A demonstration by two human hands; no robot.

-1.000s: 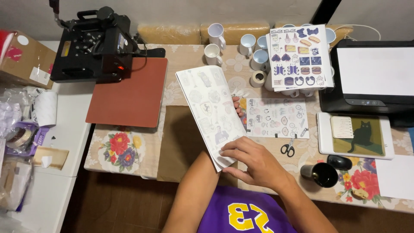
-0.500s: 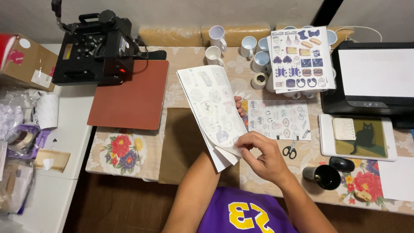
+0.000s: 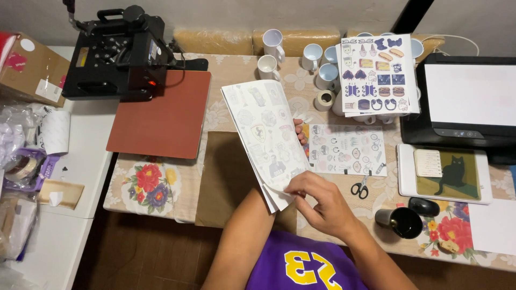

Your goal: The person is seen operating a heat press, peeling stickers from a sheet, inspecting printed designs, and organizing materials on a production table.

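Counter [image 3: 226, 70]: covered by a beige patterned cloth with red flower prints; it carries everything below.
Heat press [image 3: 115, 51]: black machine at the far left corner, its red-brown platen [image 3: 161, 113] lying flat toward the person.
Printer [image 3: 467, 102]: black, at the right edge, with a white sheet on top.
Brown sheet [image 3: 223, 180]: lies flat on the counter under the held papers.
Stack of printed sheets [image 3: 266, 137]: white, faint designs, held tilted above the counter's middle, near corner fanned.
Sticker sheet [image 3: 379, 75]: colourful, resting on white mugs [image 3: 317, 59] at the back.
Flat printed sheet [image 3: 346, 149]: just right of the stack.
Right hand [image 3: 322, 201]: fingers pinched closed on the stack's near corner.
Left hand [image 3: 299, 131]: mostly hidden behind the stack, fingertips gripping its right edge.
Black mug [image 3: 400, 221]: near the right wrist.
Scissors [image 3: 359, 188]: small, beside the right hand.
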